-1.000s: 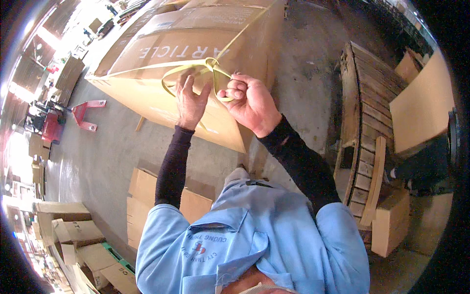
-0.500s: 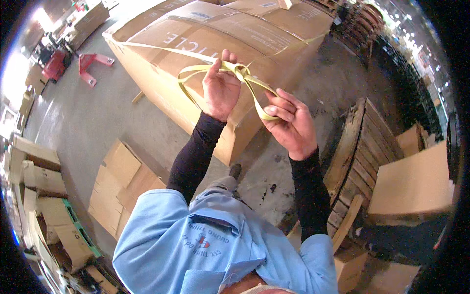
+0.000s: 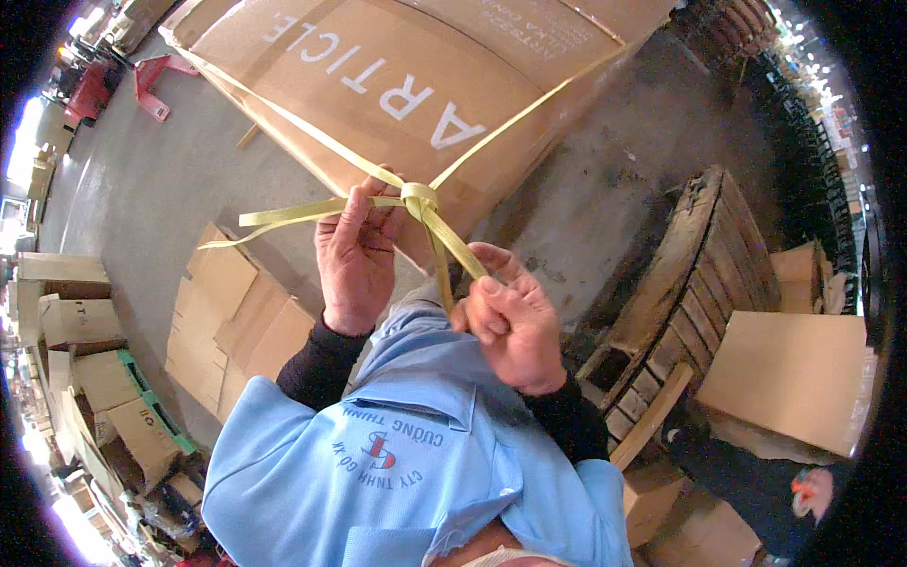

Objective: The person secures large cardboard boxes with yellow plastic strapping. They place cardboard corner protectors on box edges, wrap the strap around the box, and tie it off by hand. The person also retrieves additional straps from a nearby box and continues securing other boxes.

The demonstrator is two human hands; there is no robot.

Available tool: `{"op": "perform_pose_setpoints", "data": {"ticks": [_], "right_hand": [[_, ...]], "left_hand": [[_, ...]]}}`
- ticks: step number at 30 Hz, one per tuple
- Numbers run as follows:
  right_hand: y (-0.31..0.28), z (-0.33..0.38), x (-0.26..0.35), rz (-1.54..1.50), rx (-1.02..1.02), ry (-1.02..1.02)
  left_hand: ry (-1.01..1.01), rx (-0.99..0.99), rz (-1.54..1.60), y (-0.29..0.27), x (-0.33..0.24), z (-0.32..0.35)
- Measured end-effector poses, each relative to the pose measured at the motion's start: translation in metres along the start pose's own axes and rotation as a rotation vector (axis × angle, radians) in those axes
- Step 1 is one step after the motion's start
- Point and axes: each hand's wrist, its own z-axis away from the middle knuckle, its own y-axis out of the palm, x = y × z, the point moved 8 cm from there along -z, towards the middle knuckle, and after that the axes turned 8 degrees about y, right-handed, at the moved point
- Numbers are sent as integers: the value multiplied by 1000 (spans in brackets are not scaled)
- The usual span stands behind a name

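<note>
A large brown cardboard box (image 3: 416, 61) stands in front of me, with a yellow strapping band (image 3: 510, 123) stretched across it. Close to me the band is tied in a knot (image 3: 419, 196) at the box's near corner. Just left of the knot, my left hand (image 3: 355, 269) is closed on the band, thumb against fingers; two loose ends stick out to its left. My right hand (image 3: 515, 326), below and right of the knot, pinches a doubled length of band that runs taut up to it. Part of the left fingers is hidden behind the band.
A wooden pallet (image 3: 694, 283) leans at the right, beside a carton (image 3: 789, 378). Flattened cardboard (image 3: 231, 331) lies on the floor to the left, near stacked cartons (image 3: 80, 321). A red pallet jack (image 3: 151, 85) is far left. Another person's hand (image 3: 814, 493) shows at lower right.
Both hands have come down and nearer my body, pulling the band. The loose loops have drawn into a tighter knot, and the band across the box is now taut. My view has shifted closer.
</note>
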Motion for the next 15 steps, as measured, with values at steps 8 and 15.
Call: {"op": "perform_pose_setpoints", "data": {"ticks": [8, 15], "right_hand": [[12, 33, -43, -125, -59, -119], [8, 41, -56, -163, -52, -254]], "left_hand": [[205, 8, -244, -22, -12, 21], [355, 90, -431, -19, -14, 50]]}}
